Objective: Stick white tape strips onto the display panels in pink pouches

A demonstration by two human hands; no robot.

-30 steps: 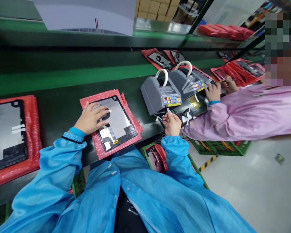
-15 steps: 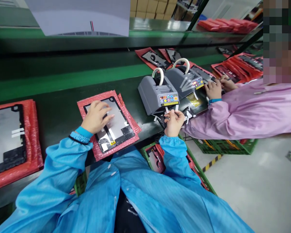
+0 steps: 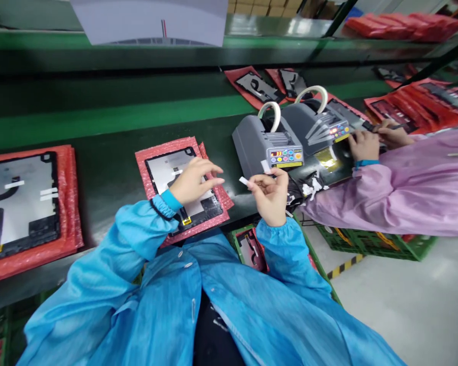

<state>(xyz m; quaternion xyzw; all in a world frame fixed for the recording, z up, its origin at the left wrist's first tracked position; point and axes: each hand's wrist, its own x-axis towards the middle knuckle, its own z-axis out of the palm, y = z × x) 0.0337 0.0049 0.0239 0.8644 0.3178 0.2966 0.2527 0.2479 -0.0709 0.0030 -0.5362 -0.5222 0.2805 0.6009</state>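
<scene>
Two short strips of white tape (image 3: 266,166) stick out from the fingers of my right hand (image 3: 272,195), which is closed on them in front of the nearer tape dispenser (image 3: 269,145). My left hand (image 3: 198,180) hovers over a flat screen panel (image 3: 164,170), its thumb and fingers apart with nothing between them. The panel is grey with a black border and lies on red bubble-wrap sleeves (image 3: 141,157). My left hand hides part of its middle.
A similar panel (image 3: 26,203) rests on red bubble wrap at the left. Beside the nearer dispenser stands a second tape dispenser (image 3: 315,122). A co-worker's pink sleeve (image 3: 397,193) reaches in from the right. Green crates (image 3: 385,244) stand below the bench edge.
My right hand has drawn the two tape strips away from the dispenser, back and to the left. My left hand has moved right across the panel. The view has turned slightly left.
</scene>
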